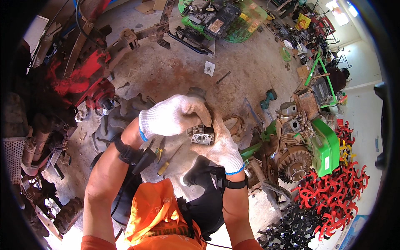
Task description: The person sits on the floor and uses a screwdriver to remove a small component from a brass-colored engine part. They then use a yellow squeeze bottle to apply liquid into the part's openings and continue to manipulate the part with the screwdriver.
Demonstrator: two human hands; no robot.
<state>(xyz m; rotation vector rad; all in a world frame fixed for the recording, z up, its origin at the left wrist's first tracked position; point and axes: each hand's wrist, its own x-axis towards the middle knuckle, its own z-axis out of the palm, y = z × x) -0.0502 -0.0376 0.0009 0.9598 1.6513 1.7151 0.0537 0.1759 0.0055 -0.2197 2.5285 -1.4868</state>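
In front of me I hold a small metal carburetor (pixel 202 138), its pale flange with a round bore facing up. My right hand (pixel 222 143), in a white knit glove with a blue cuff edge, is closed round its right side. My left hand (pixel 177 114), gloved alike, is closed with its curled fingertips at the carburetor's far edge; what they pinch is hidden. Just past the left knuckles shows a dark round part (pixel 196 92), and I cannot tell whether it is held.
An engine (pixel 293 160) with a green tank (pixel 327 148) stands at right, beside heaped red curved blades (pixel 333 191). A yellow-handled screwdriver (pixel 163 168) lies near my leg. A teal power tool (pixel 268 98) rests beyond. Red machinery (pixel 83 77) is left; a green machine (pixel 216 21) is far ahead.
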